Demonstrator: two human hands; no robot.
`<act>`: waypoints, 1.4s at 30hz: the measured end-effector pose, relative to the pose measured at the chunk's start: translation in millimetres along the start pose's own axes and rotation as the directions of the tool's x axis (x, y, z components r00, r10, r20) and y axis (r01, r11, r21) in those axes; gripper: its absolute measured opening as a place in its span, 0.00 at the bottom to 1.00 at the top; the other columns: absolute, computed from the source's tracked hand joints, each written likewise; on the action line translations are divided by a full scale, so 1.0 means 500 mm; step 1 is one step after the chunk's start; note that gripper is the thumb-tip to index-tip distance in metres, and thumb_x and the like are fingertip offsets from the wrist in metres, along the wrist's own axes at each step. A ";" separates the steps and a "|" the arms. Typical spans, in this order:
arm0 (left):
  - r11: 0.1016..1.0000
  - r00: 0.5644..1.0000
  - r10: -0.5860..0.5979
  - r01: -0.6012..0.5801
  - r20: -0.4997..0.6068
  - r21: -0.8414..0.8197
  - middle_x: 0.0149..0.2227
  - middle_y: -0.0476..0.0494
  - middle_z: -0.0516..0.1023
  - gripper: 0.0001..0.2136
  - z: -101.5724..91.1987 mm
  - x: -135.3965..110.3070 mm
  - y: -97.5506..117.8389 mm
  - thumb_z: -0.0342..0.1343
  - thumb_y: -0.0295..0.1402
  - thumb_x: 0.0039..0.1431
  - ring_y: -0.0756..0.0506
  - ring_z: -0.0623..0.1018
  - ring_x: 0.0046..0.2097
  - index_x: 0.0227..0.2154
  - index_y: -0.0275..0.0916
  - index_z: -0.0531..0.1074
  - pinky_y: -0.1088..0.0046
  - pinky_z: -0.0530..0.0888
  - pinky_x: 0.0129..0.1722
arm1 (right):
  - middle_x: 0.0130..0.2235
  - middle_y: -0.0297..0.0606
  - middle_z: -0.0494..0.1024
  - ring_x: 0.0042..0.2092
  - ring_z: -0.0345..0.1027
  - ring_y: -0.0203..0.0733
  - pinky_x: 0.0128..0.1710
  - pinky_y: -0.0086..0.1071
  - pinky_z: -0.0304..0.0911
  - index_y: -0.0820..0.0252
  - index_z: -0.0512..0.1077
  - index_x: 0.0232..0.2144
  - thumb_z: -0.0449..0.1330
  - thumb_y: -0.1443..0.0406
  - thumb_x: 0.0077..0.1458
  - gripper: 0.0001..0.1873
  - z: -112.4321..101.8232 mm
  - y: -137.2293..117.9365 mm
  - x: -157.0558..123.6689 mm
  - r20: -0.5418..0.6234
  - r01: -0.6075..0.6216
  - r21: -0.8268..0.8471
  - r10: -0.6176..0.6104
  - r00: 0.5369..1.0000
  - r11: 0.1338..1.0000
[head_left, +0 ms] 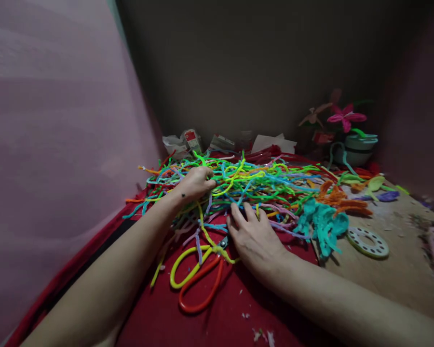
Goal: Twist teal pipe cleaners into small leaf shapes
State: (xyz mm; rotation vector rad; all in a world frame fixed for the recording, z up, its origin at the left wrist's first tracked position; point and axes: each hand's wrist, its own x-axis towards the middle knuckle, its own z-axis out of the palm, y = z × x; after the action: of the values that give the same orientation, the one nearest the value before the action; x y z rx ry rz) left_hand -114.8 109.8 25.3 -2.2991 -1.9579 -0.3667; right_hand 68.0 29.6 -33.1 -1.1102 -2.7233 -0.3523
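Note:
A big tangle of coloured pipe cleaners (pixel 246 185) lies on a red cloth (pixel 217 308). My left hand (pixel 194 184) reaches into its left side, fingers curled round several strands. On the near edge of the pile rests my right hand (pixel 253 236), its fingers pressed among the strands; whether they grip any is hidden. Scissors (pixel 198 274) with one yellow and one orange handle loop lie just left of my right hand, partly under pipe cleaners.
Teal folded pipe-cleaner shapes (pixel 323 224), orange ones (pixel 342 200) and a white ring with holes (pixel 369 242) lie to the right on a brown surface. At the back right stands a pot with pipe-cleaner flowers (pixel 349 130). Paper packets (pixel 188 142) line the wall. A pink curtain hangs left.

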 end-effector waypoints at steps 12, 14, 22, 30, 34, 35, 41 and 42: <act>0.971 0.964 -0.238 0.235 -0.119 -0.039 0.23 0.45 0.72 0.09 0.003 0.008 -0.024 0.48 0.33 0.48 0.46 0.71 0.29 0.26 0.36 0.71 0.74 0.64 0.29 | 0.51 0.53 0.67 0.50 0.58 0.57 0.49 0.53 0.50 0.67 0.69 0.47 0.45 0.70 0.56 0.19 -0.007 -0.004 0.000 -0.004 0.037 0.009 -0.037 0.999 0.999; 0.977 0.973 -0.213 0.209 -0.092 -0.049 0.27 0.44 0.74 0.11 0.003 0.006 -0.019 0.50 0.35 0.47 0.46 0.72 0.32 0.31 0.35 0.71 0.74 0.66 0.31 | 0.51 0.57 0.66 0.50 0.59 0.56 0.48 0.49 0.53 0.68 0.66 0.50 0.44 0.72 0.56 0.21 -0.008 -0.002 0.003 0.044 -0.028 0.031 0.027 0.999 0.999; 0.992 0.990 0.017 0.000 -0.142 0.124 0.46 0.35 0.67 0.22 0.001 -0.012 0.025 0.52 0.35 0.50 0.39 0.67 0.49 0.49 0.33 0.62 0.64 0.66 0.47 | 0.62 0.57 0.47 0.60 0.43 0.69 0.51 0.55 0.47 0.63 0.61 0.54 0.46 0.69 0.55 0.24 0.001 0.008 0.006 0.122 -0.187 0.163 0.168 0.978 0.969; 0.954 0.976 0.162 -0.193 0.144 0.231 0.37 0.38 0.73 0.11 0.025 -0.017 0.032 0.45 0.27 0.53 0.45 0.73 0.38 0.37 0.34 0.69 0.71 0.69 0.38 | 0.61 0.57 0.51 0.58 0.50 0.64 0.52 0.51 0.49 0.66 0.62 0.53 0.46 0.71 0.54 0.24 0.006 0.012 0.007 0.103 -0.110 0.184 0.093 0.990 0.977; 0.925 0.945 0.246 -0.295 0.215 0.238 0.37 0.38 0.74 0.11 0.046 -0.032 0.046 0.44 0.24 0.52 0.45 0.73 0.39 0.36 0.32 0.70 0.72 0.69 0.39 | 0.57 0.56 0.59 0.51 0.60 0.57 0.47 0.44 0.57 0.68 0.63 0.53 0.45 0.72 0.54 0.23 0.002 0.011 0.005 0.072 -0.063 0.135 0.054 0.996 0.989; 0.919 0.940 0.258 -0.310 0.223 0.243 0.38 0.38 0.74 0.11 0.047 -0.036 0.050 0.44 0.24 0.53 0.45 0.73 0.39 0.36 0.32 0.70 0.71 0.69 0.40 | 0.56 0.55 0.61 0.49 0.62 0.55 0.45 0.43 0.58 0.68 0.63 0.53 0.45 0.72 0.55 0.23 0.000 0.011 0.004 0.061 -0.057 0.122 0.050 0.997 0.991; 0.919 0.950 0.234 -0.285 0.206 0.271 0.38 0.37 0.74 0.11 0.031 -0.046 0.061 0.43 0.25 0.54 0.44 0.73 0.40 0.36 0.33 0.69 0.70 0.70 0.37 | 0.46 0.47 0.72 0.41 0.65 0.48 0.38 0.38 0.59 0.63 0.69 0.45 0.47 0.73 0.55 0.18 -0.002 0.017 0.004 -0.014 -0.054 0.086 0.055 0.998 0.995; 0.923 0.957 0.221 -0.268 0.188 0.275 0.38 0.37 0.74 0.11 0.027 -0.046 0.061 0.43 0.24 0.54 0.44 0.73 0.40 0.36 0.33 0.69 0.70 0.70 0.37 | 0.43 0.45 0.73 0.40 0.65 0.48 0.37 0.37 0.58 0.62 0.71 0.42 0.48 0.72 0.55 0.15 -0.001 0.019 0.004 -0.024 -0.051 0.084 0.053 0.998 0.995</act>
State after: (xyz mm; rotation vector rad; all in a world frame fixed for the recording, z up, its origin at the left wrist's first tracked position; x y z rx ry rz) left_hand -86.5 85.7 8.9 -2.3855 -1.6174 0.1264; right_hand 73.1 37.4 -30.6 -1.1441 -2.6547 -0.2410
